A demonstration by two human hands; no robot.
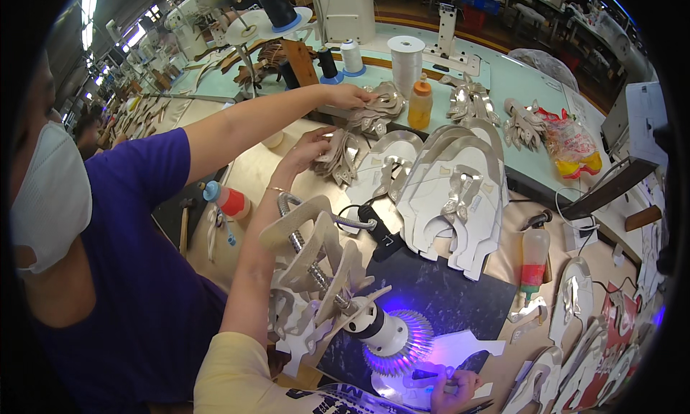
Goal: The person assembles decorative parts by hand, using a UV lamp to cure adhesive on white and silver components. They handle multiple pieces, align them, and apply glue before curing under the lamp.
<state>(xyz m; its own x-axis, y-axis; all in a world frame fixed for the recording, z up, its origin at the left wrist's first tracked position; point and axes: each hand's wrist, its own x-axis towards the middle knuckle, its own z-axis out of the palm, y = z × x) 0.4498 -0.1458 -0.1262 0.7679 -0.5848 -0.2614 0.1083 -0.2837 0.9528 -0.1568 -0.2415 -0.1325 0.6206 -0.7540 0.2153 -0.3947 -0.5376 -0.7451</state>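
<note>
My left arm, in a yellow sleeve, reaches up and away past a lamp. My left hand [310, 149] is closed on the edge of a small stack of silver-beige cut pieces [341, 159], like shoe-upper parts. Low in the picture, my right hand [457, 389] is closed round a slim, pen-like tool [425, 374], partly lost in glare. Beside it lies a white cut piece [460, 346] under the lamp [384, 333], which glows violet-blue. A co-worker in purple reaches over my arm, their hand [351, 96] on another stack of silver pieces [379, 108].
Large white and silver panels [449, 191] lie stacked beyond a dark work mat [442, 288]. Glue bottles [420, 105] stand or lie about, one red-filled bottle [534, 259] at right. A flexible metal arm [305, 252] holds the lamp, hung with beige pieces. Thread spools [407, 62] stand behind.
</note>
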